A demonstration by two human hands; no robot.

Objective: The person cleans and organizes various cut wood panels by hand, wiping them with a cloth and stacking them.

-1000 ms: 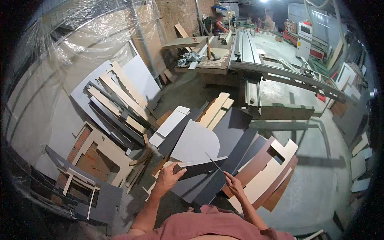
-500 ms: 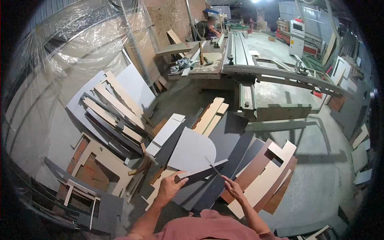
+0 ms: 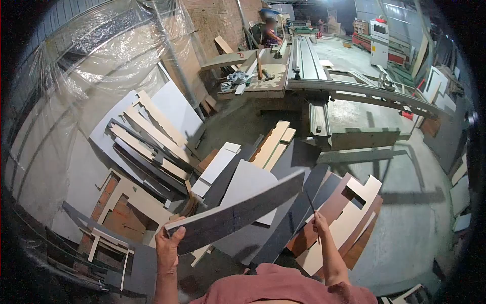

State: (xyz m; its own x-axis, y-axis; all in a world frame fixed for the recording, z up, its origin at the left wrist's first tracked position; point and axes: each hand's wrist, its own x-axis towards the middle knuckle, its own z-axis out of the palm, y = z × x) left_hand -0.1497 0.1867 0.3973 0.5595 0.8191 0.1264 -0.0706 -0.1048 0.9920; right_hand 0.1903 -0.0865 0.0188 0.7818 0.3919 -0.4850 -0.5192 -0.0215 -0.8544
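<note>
My left hand (image 3: 170, 247) is closed on the near left end of a long dark board strip (image 3: 238, 218) with a pale edge. The strip is raised and slants up to the right, its dark face toward me. In my right hand (image 3: 320, 223) is a slim dark file (image 3: 310, 200), pointing up and away, just right of the strip's far end and apart from it. Behind the strip lies a pale panel (image 3: 245, 178) with a rounded corner, partly hidden by it.
Cut wood panels (image 3: 349, 202) lie stacked on the right. More boards (image 3: 152, 131) lean on the left beside plastic sheeting (image 3: 96, 55). A sliding table saw (image 3: 364, 87) stands ahead, with a worktable (image 3: 263, 83) beside it. Another person (image 3: 271, 34) is at the back.
The strip has swung up and tilted, now showing its broad dark face. My left hand has moved left and down. My right hand has drawn right with the file, away from the strip.
</note>
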